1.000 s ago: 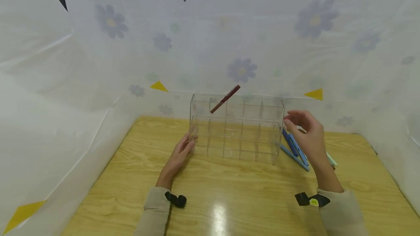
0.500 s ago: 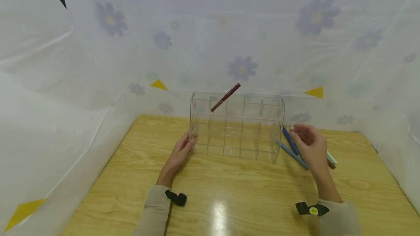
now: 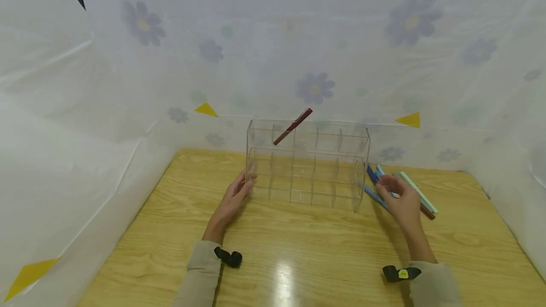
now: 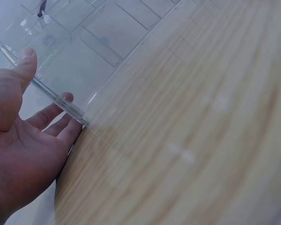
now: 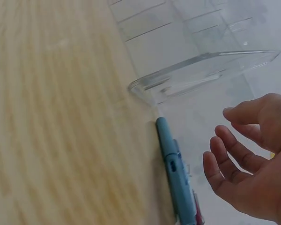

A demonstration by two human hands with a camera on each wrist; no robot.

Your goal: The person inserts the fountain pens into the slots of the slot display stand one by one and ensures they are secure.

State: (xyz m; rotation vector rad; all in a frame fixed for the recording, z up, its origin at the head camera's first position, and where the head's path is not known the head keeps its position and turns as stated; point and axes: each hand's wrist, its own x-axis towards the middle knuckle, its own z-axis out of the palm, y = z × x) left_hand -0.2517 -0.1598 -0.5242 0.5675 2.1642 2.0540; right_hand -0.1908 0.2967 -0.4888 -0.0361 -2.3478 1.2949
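A clear acrylic pen rack (image 3: 303,174) with tiers of small compartments stands on the table. A dark red pen (image 3: 293,127) leans slantwise in its top tier. My left hand (image 3: 232,198) holds the rack's left end; in the left wrist view, thumb and fingers lie on either side of the clear panel edge. Just right of the rack, my right hand (image 3: 398,198) hovers over several pens, its fingers loosely bent with nothing between them in the right wrist view. Beneath it lie a teal pen (image 5: 175,168) and a dark blue pen (image 3: 372,174), partly covered by the hand.
A pale green pen (image 3: 420,193) and a brown pen (image 3: 427,212) lie to the right of my right hand. The wooden table (image 3: 298,240) ends at a white flowered sheet (image 3: 264,60) hung behind and along both sides.
My right hand has moved from beside the rack's right end down and toward me over the pens, uncovering the pale green pen. The left hand and rack have stayed in place.
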